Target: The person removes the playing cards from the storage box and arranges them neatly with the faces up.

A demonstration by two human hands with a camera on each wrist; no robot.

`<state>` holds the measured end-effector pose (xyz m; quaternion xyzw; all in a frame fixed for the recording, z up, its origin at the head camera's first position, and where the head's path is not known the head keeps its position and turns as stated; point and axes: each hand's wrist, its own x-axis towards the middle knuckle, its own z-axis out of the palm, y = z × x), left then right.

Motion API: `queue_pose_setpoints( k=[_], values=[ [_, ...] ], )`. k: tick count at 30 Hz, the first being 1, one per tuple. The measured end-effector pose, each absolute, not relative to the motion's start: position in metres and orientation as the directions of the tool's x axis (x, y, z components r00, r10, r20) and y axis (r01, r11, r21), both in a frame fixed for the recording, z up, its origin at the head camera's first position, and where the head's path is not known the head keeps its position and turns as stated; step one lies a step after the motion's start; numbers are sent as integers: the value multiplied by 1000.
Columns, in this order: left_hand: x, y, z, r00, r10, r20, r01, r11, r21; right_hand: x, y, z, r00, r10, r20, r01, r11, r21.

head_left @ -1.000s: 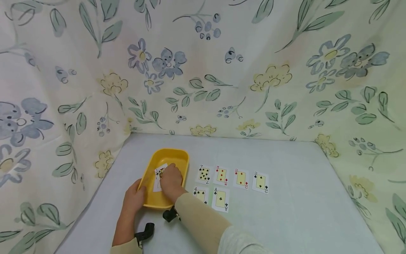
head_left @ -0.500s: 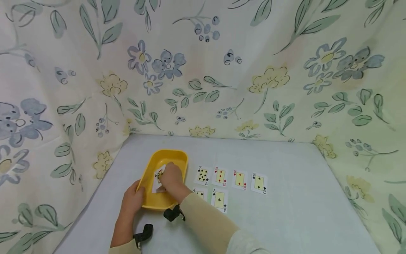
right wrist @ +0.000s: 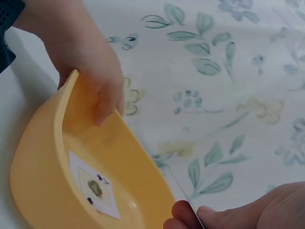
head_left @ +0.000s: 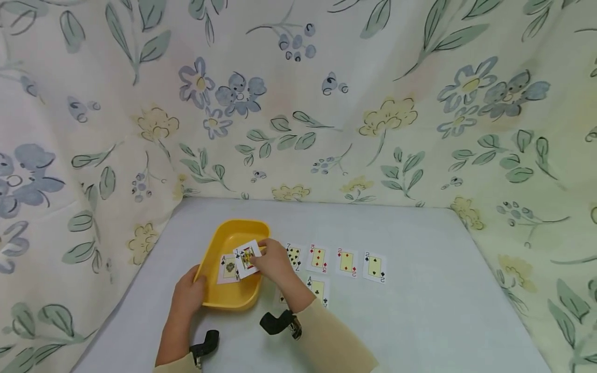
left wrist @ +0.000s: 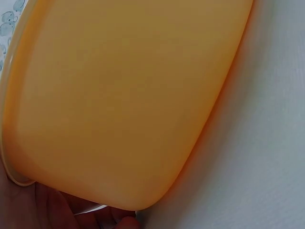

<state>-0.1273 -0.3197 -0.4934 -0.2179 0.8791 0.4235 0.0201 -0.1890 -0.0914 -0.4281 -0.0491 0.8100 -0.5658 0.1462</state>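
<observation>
My left hand (head_left: 188, 292) grips the left rim of a yellow plastic tray (head_left: 228, 301), thumb over the inner side. The tray's outer wall (left wrist: 124, 105) fills most of the left wrist view. Between thumb and fingers, my right hand (head_left: 278, 264) pinches a face playing card (head_left: 246, 258) above the tray's right half. That card appears nearly edge-on in the right wrist view, beside my right thumb (right wrist: 233, 217). Inside the tray lies an ace of spades (head_left: 227, 269), its right side partly covered by the held card in the head view.
Right of the tray, a row holds a seven of spades (head_left: 294, 256), a red diamond card (head_left: 318, 258), a two of diamonds (head_left: 347, 262) and a two of spades (head_left: 374, 267). Nearer lies an ace of clubs (head_left: 318, 290). A floral curtain (head_left: 298, 103) surrounds the table (head_left: 420, 311).
My right hand has lifted the face card from the tray and drawn it rightward, uncovering the ace of spades. My left hand stays on the rim.
</observation>
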Motion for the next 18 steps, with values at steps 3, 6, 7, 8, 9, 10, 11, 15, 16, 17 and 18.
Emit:
queue_pose_setpoints(
  k=[3, 6, 7, 8, 9, 10, 11, 15, 16, 17, 18],
  values=[
    [-127, -320, -493, -906, -364, -216, -395, 545, 740, -186, -74, -433, -953, -237, -188, 118, 280, -953],
    [-127, -320, -493, -907, -360, -217, -394, 547, 738, -182, -55, -437, -956, -209, -205, 151, 248, -957],
    [-126, -321, -493, -908, -358, -219, -394, 546, 739, -181, -48, -438, -958, -199, -208, 156, 250, -956],
    [-126, -321, -493, -910, -356, -215, -390, 551, 738, -180, -41, -439, -958, -193, -210, 160, 247, -956],
    [-126, -322, -493, -911, -353, -214, -388, 554, 737, -179, -33, -439, -959, -185, -215, 166, 248, -955],
    [-126, -322, -493, -912, -350, -215, -387, 555, 736, -178, -26, -439, -960, -180, -215, 167, 248, -954],
    [-126, -322, -493, -912, -349, -215, -386, 555, 737, -177, -18, -439, -961, -174, -214, 167, 252, -953],
    [-126, -323, -494, -916, -339, -215, -379, 553, 742, -171, 10, -442, -966, -145, -214, 167, 283, -944],
    [-127, -323, -494, -916, -337, -216, -378, 550, 745, -169, 17, -444, -967, -132, -217, 169, 306, -937],
    [-127, -323, -494, -917, -335, -219, -378, 548, 746, -167, 23, -445, -967, -120, -223, 173, 329, -928],
    [-127, -322, -494, -918, -331, -220, -377, 547, 747, -164, 30, -447, -968, -106, -229, 179, 349, -920]
  ],
)
